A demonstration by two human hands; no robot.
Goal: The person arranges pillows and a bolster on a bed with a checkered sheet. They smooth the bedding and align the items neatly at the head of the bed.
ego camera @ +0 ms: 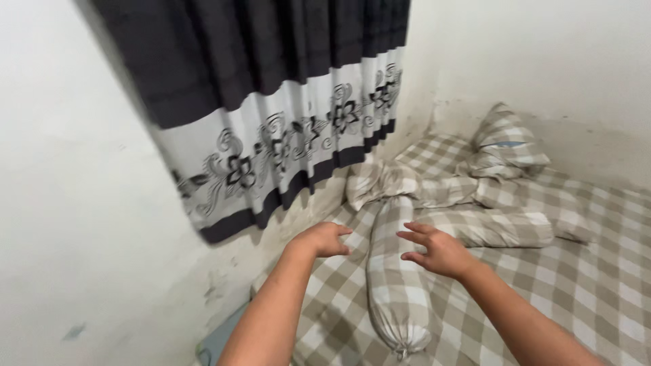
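Both hands hover open-fingered over the long beige-and-white checked fabric bolster (393, 271): left hand (324, 239) loosely curled, right hand (434, 251) spread. Gripping its middle evenly would probably lift it best.

Patterned curtain (285, 129), checked pillows (505, 146)

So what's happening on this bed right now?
A person is reaching both bare hands toward a long checked bolster pillow lying on a bed with a matching checked sheet. The left hand hovers beside it with fingers curled; the right hand is spread open just above it. Neither holds anything. More checked pillows sit piled in the corner, under a dark flowered curtain.
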